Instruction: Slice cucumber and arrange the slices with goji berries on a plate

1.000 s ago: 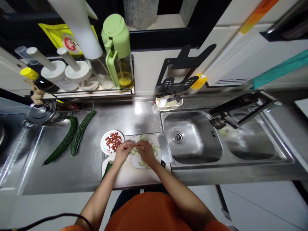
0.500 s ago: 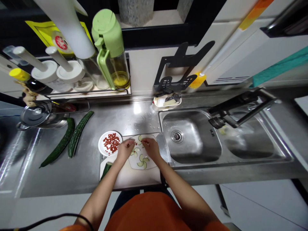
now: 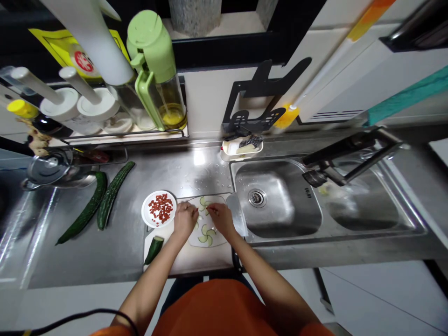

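My left hand [image 3: 185,219] is closed over the left part of a pale, thin-rimmed plate [image 3: 224,239], a tiny red goji berry [image 3: 197,210] showing at its fingertips. Opposite it, the fingertips of my right hand [image 3: 221,219] are pinched together beside cucumber slices [image 3: 203,202] at the plate's far side. What the pinch holds is too small to make out. More curved cucumber slices [image 3: 207,234] form a pinwheel nearer me. The plate rests on a white cutting board [image 3: 182,265]. Left of my hands, a white dish [image 3: 144,211] holds many red goji berries [image 3: 161,208].
A cut cucumber piece [image 3: 154,249] lies on the board's left. Two whole cucumbers [image 3: 114,193] lie farther left, by a lidded pot [image 3: 49,167]. A knife blade [image 3: 236,212] shows at the board's right, beside the sink [image 3: 280,228]. An oil bottle [image 3: 159,74] stands behind.
My left hand has turned and shifted slightly right, covering some of the left slices. The cut cucumber piece shows more fully. My right hand has stayed nearly in place.
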{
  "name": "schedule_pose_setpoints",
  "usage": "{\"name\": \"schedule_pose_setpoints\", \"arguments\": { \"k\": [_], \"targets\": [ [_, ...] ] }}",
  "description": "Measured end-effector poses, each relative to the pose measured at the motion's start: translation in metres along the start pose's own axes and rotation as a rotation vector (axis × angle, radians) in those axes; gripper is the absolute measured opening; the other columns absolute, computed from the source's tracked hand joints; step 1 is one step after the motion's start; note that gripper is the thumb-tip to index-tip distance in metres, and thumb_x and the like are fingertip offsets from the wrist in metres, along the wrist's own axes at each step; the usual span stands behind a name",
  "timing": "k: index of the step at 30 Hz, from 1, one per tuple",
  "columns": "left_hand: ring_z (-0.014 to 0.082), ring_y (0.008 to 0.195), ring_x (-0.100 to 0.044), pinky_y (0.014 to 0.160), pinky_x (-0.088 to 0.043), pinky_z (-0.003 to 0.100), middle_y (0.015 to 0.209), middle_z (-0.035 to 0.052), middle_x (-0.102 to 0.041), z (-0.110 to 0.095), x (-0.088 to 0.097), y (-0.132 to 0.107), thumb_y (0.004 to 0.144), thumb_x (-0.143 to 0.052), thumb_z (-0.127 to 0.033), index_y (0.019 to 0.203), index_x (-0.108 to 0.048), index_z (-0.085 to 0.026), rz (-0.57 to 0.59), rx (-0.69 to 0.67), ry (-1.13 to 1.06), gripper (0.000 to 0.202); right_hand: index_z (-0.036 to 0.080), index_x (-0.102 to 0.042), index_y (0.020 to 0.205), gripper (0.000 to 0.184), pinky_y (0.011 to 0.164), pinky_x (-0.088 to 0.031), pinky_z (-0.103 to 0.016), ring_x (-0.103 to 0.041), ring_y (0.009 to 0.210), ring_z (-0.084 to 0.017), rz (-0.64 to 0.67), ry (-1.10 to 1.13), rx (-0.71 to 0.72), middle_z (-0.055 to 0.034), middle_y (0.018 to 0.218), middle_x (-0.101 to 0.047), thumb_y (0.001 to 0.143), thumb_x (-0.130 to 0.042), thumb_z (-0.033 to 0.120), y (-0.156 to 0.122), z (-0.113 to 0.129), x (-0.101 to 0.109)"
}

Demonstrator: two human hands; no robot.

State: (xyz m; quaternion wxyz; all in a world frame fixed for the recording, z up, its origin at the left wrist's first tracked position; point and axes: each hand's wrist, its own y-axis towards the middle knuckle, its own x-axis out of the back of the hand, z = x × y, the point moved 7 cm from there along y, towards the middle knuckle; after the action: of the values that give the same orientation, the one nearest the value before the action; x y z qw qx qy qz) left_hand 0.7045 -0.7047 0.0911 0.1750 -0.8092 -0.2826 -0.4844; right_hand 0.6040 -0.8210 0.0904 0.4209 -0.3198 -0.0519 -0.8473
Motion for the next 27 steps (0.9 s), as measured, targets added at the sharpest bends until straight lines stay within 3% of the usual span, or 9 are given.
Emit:
{"name": "schedule_pose_setpoints", "arguments": {
  "k": [9, 15, 27],
  "targets": [
    [0.0190, 0.088, -0.049, 0.080, -0.042, 0.032, 0.084, 0.0054, -0.058, -0.012, 0.008, 0.006, 0.081, -0.055, -0.024, 0.084, -0.068, -0.021, -0.047, -0.082, -0.095, 0.013, 0.021, -0.069, 0.081, 0.018, 0.073, -0.041, -0.027, -0.059, 0.079, -0.017, -0.014, -0.014, -0.034, -0.0026, 0.081, -0.069, 0.079, -0.052, 0.023, -0.006, -0.009, 0.009],
    [0.0191, 0.086, -0.049, 0.078, -0.041, 0.032, 0.083, 0.0063, -0.058, -0.026, 0.000, 0.019, 0.083, -0.054, -0.023, 0.081, -0.067, -0.020, -0.020, -0.160, -0.065, 0.014, 0.021, -0.069, 0.079, 0.018, 0.073, -0.040, -0.027, -0.059, 0.076, -0.017, -0.015, -0.023, -0.041, -0.0025, 0.079, -0.069, 0.080, -0.052, 0.024, -0.010, -0.012, 0.011],
    [0.0199, 0.090, -0.049, 0.082, -0.041, 0.033, 0.088, 0.0067, -0.058, -0.023, -0.009, 0.021, 0.082, -0.053, -0.022, 0.088, -0.067, -0.020, 0.045, -0.148, -0.065, 0.015, 0.021, -0.069, 0.080, 0.017, 0.073, -0.040, -0.028, -0.059, 0.076, -0.017, -0.015, -0.011, -0.028, -0.0019, 0.079, -0.069, 0.080, -0.052, 0.023, -0.012, -0.010, 0.012]
  ]
}}
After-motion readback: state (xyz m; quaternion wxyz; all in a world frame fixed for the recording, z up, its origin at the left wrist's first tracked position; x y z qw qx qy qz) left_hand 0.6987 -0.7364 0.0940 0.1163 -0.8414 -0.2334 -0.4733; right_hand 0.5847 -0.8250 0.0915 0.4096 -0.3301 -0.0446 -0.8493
